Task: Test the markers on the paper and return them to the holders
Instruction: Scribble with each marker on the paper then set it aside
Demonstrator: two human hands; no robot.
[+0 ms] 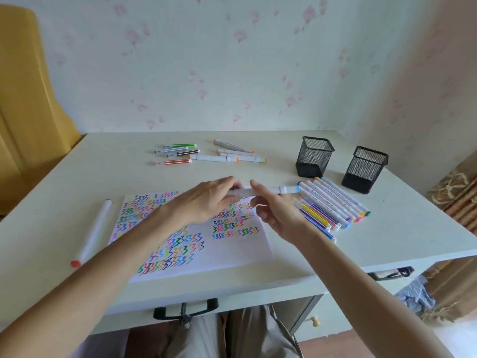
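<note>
Head camera looked down on a pale table (387, 236) set against a wall with faded pink flower paper. Both hands met above the far edge of the paper (232, 257), which was covered in rows of coloured zigzag strokes. The left hand (206, 200) had its fingers curled round one end of a white marker (271, 190), and the right hand (273, 210) pinched the barrel from below with thumb and fingers; the marker lay level between them, its blue-capped end pointing right. Whether the left fingers held a cap or the barrel itself could not be told. Just right of the paper lay a row of markers (333, 205) side by side, their coloured caps toward the near edge. Behind that row stood two black mesh holders (313, 157), upright and a little apart from each other. Toward the back of the table a loose group of markers (211, 155) lay scattered, thin striped ones to the left and thicker white ones to the right. A single white marker with red cap (94, 233) lay at a slant on the table just left of the paper.
</note>
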